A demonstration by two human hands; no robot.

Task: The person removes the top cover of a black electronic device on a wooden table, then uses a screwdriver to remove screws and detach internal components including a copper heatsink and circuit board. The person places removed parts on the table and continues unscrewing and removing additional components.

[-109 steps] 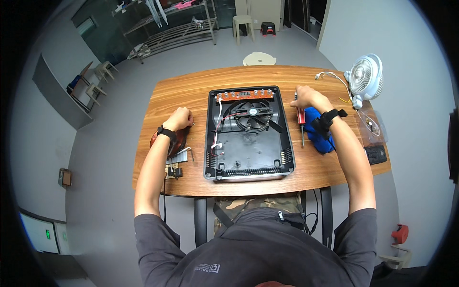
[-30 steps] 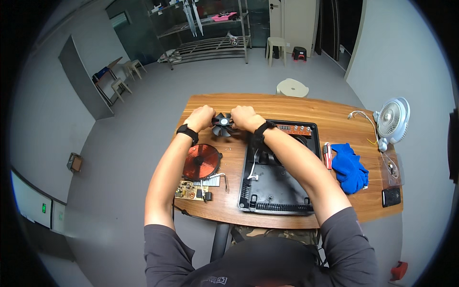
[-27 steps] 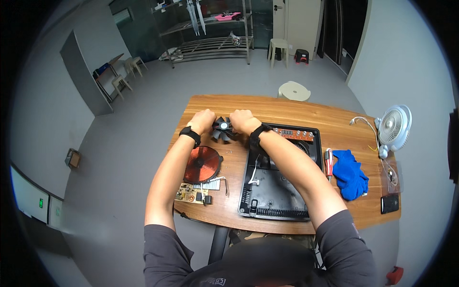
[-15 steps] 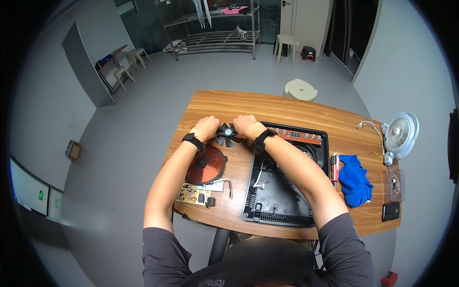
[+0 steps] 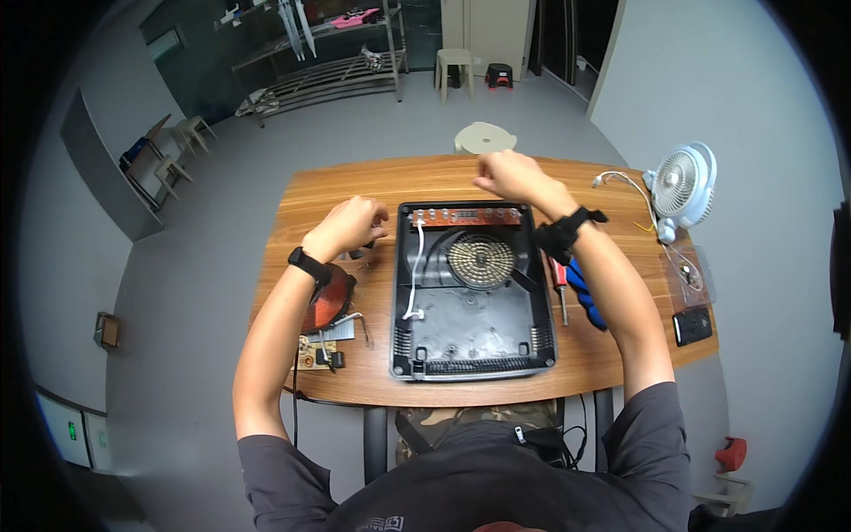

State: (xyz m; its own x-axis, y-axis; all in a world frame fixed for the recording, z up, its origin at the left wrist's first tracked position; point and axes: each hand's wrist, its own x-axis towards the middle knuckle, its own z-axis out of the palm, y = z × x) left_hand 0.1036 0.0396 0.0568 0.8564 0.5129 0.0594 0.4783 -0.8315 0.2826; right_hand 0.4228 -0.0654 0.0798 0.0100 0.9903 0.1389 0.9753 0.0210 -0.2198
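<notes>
My left hand is over the table left of the black casing, its fingers bent downward. Dark fan blades show just below it; the rest of the fan is hidden, and I cannot tell whether the fingers grip it. My right hand is raised beyond the casing's far right corner, its fingers curled and blurred, with nothing visible in them. The open black casing lies between my arms, with a red-brown button board along its far edge, a round grille and a white cable.
A copper coil disc and circuit board lie near my left forearm. A red screwdriver and blue cloth lie right of the casing, partly under my right arm. A small fan, clear box and black wallet-like item are farther right.
Both hands were at the black fan; my right hand has left it, moving right past the casing. My left hand now covers most of the fan. The view has shifted right.
</notes>
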